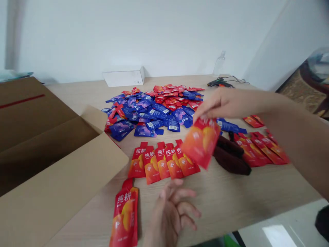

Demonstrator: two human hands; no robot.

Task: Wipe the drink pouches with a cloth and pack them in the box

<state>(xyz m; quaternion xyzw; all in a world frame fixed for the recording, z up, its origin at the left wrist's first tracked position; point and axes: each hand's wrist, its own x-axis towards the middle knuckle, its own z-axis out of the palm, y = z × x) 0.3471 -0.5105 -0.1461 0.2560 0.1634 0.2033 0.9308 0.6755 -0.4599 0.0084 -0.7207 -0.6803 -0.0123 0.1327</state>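
My right hand [214, 103] pinches the top of a red pouch with yellow fruit on it [202, 140], held above the table at the right end of an overlapping row of several red pouches [161, 163]. Palm up and fingers spread, my left hand [174, 209] is below that row with nothing in it. One more red pouch [125, 216] lies by itself to the left of my left hand. Behind the row is a heap of blue pouches [146, 113] and red pouches [172, 94].
An open cardboard box [77, 178] fills the left side. Another group of red pouches [259, 149] lies at the right beside a dark brown object [231, 157]. Against the wall stand a white box [124, 78] and a clear bottle [219, 64], near a black corded tool [220, 82].
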